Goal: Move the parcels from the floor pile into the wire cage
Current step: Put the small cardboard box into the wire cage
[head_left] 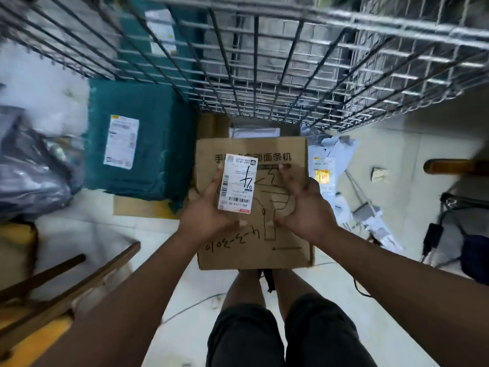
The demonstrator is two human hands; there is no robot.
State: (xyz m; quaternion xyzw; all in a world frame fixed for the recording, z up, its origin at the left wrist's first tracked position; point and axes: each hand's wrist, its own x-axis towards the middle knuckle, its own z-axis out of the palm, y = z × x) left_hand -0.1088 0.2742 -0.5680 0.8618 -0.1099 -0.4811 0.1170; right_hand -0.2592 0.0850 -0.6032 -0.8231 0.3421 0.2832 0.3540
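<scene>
the person's left hand [203,210] pinches a small white labelled packet [238,181] while the right hand [304,205] looks curled onto the cardboard box [288,247] near the wire cage [264,75]

Both bare forearms stretched forward and down, left hand [209,207] and right hand [304,207] side by side, fingers curled, thumbs turned inward, gripping a cardboard box [285,250]

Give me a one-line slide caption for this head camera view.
Left hand and right hand hold a labelled cardboard box before the wire cage, a teal parcel lying to its left.
</scene>
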